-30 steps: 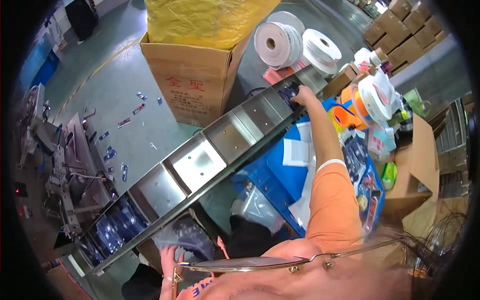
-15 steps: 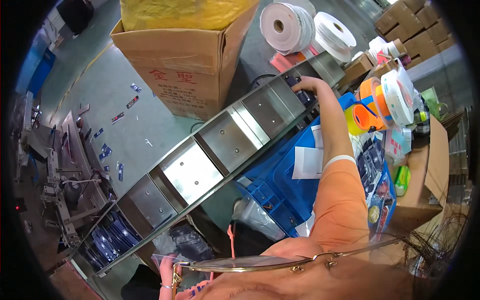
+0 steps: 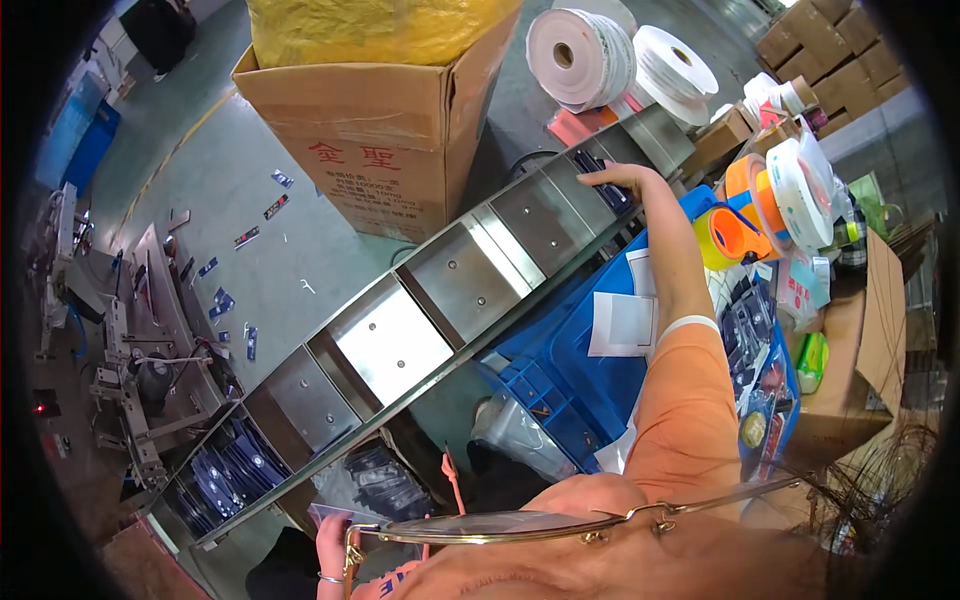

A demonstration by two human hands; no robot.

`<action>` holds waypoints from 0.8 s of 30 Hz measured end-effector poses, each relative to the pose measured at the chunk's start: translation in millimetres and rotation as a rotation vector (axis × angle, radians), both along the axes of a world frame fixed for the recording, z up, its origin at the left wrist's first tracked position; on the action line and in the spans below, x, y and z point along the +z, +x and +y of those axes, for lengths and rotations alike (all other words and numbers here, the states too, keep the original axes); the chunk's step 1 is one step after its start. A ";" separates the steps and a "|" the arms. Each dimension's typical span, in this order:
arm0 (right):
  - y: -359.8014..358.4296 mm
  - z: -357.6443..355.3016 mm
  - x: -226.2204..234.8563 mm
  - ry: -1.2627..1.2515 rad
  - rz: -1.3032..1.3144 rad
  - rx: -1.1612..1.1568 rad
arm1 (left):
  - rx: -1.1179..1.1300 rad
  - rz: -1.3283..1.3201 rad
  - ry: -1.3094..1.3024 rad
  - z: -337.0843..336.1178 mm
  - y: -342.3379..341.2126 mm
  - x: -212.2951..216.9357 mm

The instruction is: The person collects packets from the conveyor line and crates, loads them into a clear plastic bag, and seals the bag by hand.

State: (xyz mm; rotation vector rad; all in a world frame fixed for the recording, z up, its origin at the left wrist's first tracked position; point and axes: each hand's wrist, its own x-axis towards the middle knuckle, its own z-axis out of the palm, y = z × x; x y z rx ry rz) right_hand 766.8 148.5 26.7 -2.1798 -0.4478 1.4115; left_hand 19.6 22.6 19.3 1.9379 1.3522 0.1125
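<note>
My right hand (image 3: pixel 625 177) reaches to the upper right end of a long metal conveyor (image 3: pixel 390 333). Its fingers are closed over a small stack of flat dark blue packets (image 3: pixel 619 198) inside the trough, with one finger lying across them. Low at the left, partly hidden behind the glasses frame, my left hand (image 3: pixel 331 541) wears a bracelet. Its fingers are closed at the edge of a clear plastic bag (image 3: pixel 330 482); the exact grip is partly hidden. Dark packets (image 3: pixel 386 484) lie beside it. More dark blue packets (image 3: pixel 232 468) fill the conveyor's lower left compartment.
A large cardboard box (image 3: pixel 385 130) with a yellow bag (image 3: pixel 370 30) stands behind the conveyor. White rolls (image 3: pixel 583 75) sit beyond its far end. A blue crate (image 3: pixel 560 360), tape rolls (image 3: pixel 795 195) and an opened carton (image 3: pixel 840 430) are at the right. Machinery (image 3: pixel 130 400) stands left; small packets litter the floor.
My right hand has stretched a finger across the packets, which now lie more lengthwise across the trough. The whole view has shifted slightly; my left hand stays by the bag.
</note>
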 end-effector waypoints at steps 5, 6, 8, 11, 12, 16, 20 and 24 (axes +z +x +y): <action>0.3 -0.6 7.6 0.040 0.090 0.044 | -0.011 -0.077 0.046 0.4 10.0 7.2; 3.3 -2.6 9.2 0.002 0.150 0.023 | -0.010 -0.078 0.046 0.2 9.6 6.8; 7.0 -3.0 11.3 -0.037 0.209 0.003 | -0.049 -0.034 0.044 0.5 8.1 6.0; -8.5 2.0 17.7 -0.062 0.108 0.047 | -0.026 -0.047 0.058 -5.0 0.4 2.4; -9.6 3.3 12.0 -0.054 0.013 0.043 | -0.026 -0.051 0.057 -4.4 1.7 2.0; -10.1 -0.3 7.8 -0.004 -0.075 0.142 | -0.044 -0.030 0.031 -1.6 8.2 6.8; 0.5 -11.2 9.4 0.234 0.014 0.183 | 0.017 -0.066 0.067 2.3 16.2 27.9; 10.4 -6.1 5.4 0.170 0.121 0.132 | -0.104 -0.191 0.387 37.7 71.9 112.0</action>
